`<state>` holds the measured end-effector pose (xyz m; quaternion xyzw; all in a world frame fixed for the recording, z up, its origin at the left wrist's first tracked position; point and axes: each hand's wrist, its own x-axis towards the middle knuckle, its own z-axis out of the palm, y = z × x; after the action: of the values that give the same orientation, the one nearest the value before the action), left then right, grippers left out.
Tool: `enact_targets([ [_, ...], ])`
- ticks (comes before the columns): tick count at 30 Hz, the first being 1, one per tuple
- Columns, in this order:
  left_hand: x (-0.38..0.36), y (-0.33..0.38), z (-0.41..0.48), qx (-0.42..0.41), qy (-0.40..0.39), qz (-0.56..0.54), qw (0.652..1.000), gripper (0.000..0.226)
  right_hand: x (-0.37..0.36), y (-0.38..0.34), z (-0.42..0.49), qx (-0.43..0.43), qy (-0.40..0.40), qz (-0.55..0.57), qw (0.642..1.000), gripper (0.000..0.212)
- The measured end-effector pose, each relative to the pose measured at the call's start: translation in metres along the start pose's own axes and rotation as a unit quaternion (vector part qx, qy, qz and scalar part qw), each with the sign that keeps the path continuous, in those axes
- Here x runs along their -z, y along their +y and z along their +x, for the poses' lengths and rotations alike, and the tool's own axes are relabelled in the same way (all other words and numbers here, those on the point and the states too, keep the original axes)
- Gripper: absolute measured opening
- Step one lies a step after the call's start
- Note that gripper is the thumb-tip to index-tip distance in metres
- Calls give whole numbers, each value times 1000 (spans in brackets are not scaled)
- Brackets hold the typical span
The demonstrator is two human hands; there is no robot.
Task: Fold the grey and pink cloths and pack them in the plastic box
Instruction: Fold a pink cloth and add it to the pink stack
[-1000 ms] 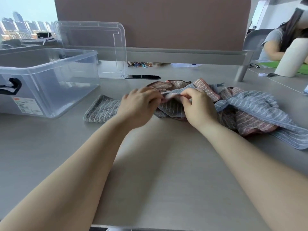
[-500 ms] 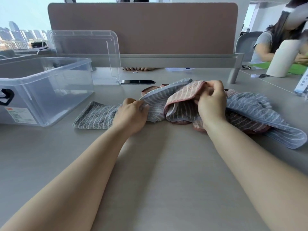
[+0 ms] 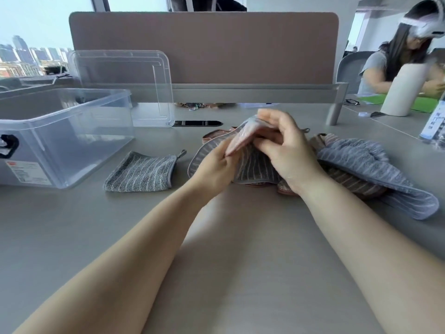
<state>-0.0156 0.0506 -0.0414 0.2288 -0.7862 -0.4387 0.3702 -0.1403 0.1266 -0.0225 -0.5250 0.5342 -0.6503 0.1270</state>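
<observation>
Big grey desk [image 3: 72,237] takes up most of the view, with a brown divider panel [image 3: 204,47] running across the back on a grey rail. On the left sits the clear plastic box [image 3: 72,131], lid off, with a black latch on its near end and a white label low on the side. Nothing in it as far as I can see. Its clear lid [image 3: 125,85] leans upright against the divider just behind the box.

Right of centre there's a loose pile of cloths [image 3: 375,169], grey striped ones mixed with pink striped ones, spilling toward the right edge of the desk. One folded grey cloth [image 3: 142,173] lies flat on the desk by itself, between the box and the hands, not touching either.

Both hands are up on one pink and grey striped cloth [image 3: 243,141] at the left end of the pile. The left hand [image 3: 216,167] is closed, pinching its lower edge between thumb and fingers. The right hand [image 3: 286,150] is clamped on the upper part, fingers curled over the raised fold, so the cloth is partly lifted off the desk.

Far right, another person [image 3: 397,63] sits at the next desk behind a white cylinder [image 3: 402,90] on something green.
</observation>
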Motion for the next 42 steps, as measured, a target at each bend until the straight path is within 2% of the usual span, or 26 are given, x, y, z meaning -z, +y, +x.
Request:
enact_targets([
  [2, 5, 10, -1, 58, 12, -165, 984, 29, -2, 10, -4, -23, -30, -119, 992, 63],
  [4, 8, 18, -2, 99, 9, -268, 958, 31, -5, 25, -6, -47, -78, -197, 976, 81],
  [6, 13, 21, -1, 93, 37, -309, 946, 29, -7, 31, -5, -56, -88, -291, 951, 74],
  [8, 23, 23, 1, 65, 101, -353, 928, 25, -4, 27, -4, -55, -48, -382, 921, 55],
  [10, 37, 20, 5, 41, 155, -429, 889, 23, 3, 26, -1, -69, 12, -428, 901, 40],
  [12, 50, 13, 8, 52, 167, -477, 861, 37, 11, 27, 2, -84, 64, -391, 914, 35],
  [15, 47, 4, 4, 144, 90, -404, 899, 48, 9, 26, 4, -52, 86, -220, 970, 39],
  [17, 38, 5, 0, 174, 32, -373, 911, 38, -6, 20, -2, -12, 19, -132, 991, 51],
  [19, 30, 8, -2, 158, -8, -389, 908, 33, -20, 24, -6, -18, -59, -134, 989, 70],
  [20, 28, 9, -2, 145, -23, -390, 909, 33, -24, 28, -6, -31, -72, -156, 985, 76],
  [23, 29, 13, -3, 106, -2, -373, 922, 30, -20, 32, -3, -25, -13, -221, 975, 67],
  [26, 38, 17, 0, 70, 44, -449, 890, 27, -8, 27, -3, -16, 32, -279, 960, 59],
  [28, 43, 18, 2, 49, 67, -509, 857, 27, -6, 20, -5, -56, 37, -241, 968, 69],
  [30, 43, 16, 4, 49, 77, -542, 835, 30, -11, 10, -7, -100, 3, -131, 986, 81],
  [31, 42, 15, 4, 54, 73, -550, 830, 33, -15, 7, -9, -101, -21, -113, 988, 86],
  [34, 39, 14, 6, 51, 77, -566, 819, 34, -16, 13, -7, -68, -36, -170, 982, 86],
  [38, 57, 11, 9, 26, 129, -606, 785, 38, -4, 18, 1, -42, 71, -233, 969, 57],
  [40, 70, 6, 10, 26, 112, -629, 769, 44, 6, 21, 5, -73, 161, -245, 953, 50],
  [42, 73, 6, 8, 41, 79, -623, 777, 50, 15, 20, 10, -134, 225, -188, 947, 49],
])
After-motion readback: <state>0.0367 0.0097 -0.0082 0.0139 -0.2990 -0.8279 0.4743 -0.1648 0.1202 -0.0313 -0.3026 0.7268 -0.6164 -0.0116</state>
